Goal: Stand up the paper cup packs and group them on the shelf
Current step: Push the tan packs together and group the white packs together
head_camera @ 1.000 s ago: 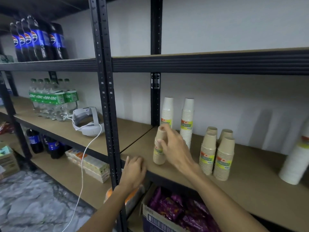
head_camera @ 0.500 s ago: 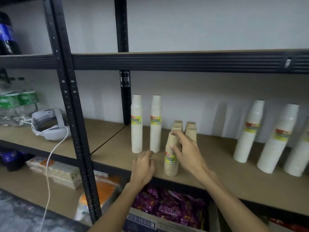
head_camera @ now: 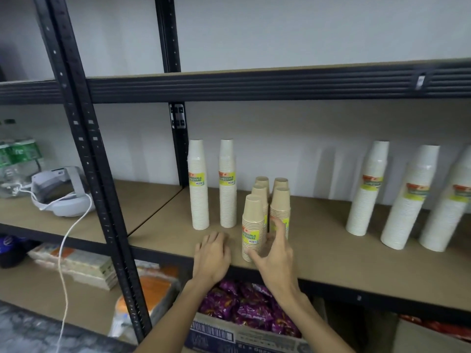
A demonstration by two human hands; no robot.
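A brown paper cup pack (head_camera: 252, 225) with a yellow label stands upright at the front of the wooden shelf (head_camera: 331, 256), touching several other brown packs (head_camera: 279, 205) grouped behind it. My right hand (head_camera: 275, 253) hovers just right of its base with fingers spread, holding nothing. My left hand (head_camera: 212, 253) rests flat on the shelf's front edge, left of the pack. Two tall white cup packs (head_camera: 198, 184) stand upright behind, near the black post. Three larger white packs (head_camera: 407, 197) stand at the right.
A black upright post (head_camera: 102, 200) divides the shelving at left. A white headset (head_camera: 63, 192) with a cable lies on the left shelf beside green-labelled bottles (head_camera: 17, 154). Below, a cardboard box of purple snack bags (head_camera: 244, 304) sits under the shelf edge.
My right hand carried the brown pack rightward, set it by the other brown packs, then let go and drew back. My left hand stayed on the shelf edge. The view shifted right.
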